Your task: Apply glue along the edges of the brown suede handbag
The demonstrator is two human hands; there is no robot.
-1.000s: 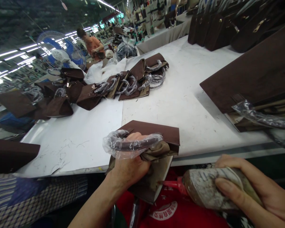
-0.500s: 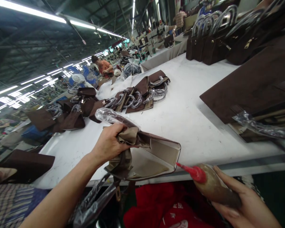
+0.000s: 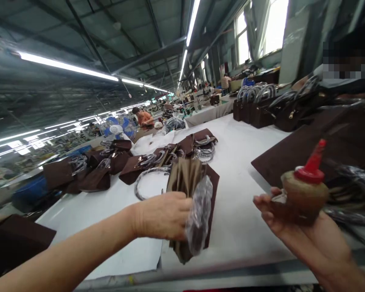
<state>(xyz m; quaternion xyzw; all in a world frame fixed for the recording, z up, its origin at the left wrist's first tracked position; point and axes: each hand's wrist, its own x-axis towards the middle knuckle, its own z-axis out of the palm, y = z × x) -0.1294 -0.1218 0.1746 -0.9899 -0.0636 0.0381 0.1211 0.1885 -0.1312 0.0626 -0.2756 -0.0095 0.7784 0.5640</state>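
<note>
My left hand (image 3: 166,215) is closed on a dark brown handbag (image 3: 213,190) over the white table. Khaki lining (image 3: 185,176) bunches out of the bag, and a plastic-wrapped handle (image 3: 199,217) hangs beside my fingers. In my right hand (image 3: 316,243) rests a squeeze bottle (image 3: 304,196) with a red pointed nozzle. It stands nearly upright on my palm with the tip upward, apart from the bag. The bottle's contents are brownish; I cannot tell what they are.
Brown handbags (image 3: 129,168) with wrapped handles lie in a row across the white table (image 3: 231,150). More bags (image 3: 255,109) stand at the back right. Large brown pieces (image 3: 292,146) lie at right, near a person. A blue fan (image 3: 118,129) stands beyond the table's left side.
The handbag has turned from open side toward me to a more upright pose, its lining now bunched upward. The bottle has risen away from the bag's edge, its nozzle swinging from leftward to upward.
</note>
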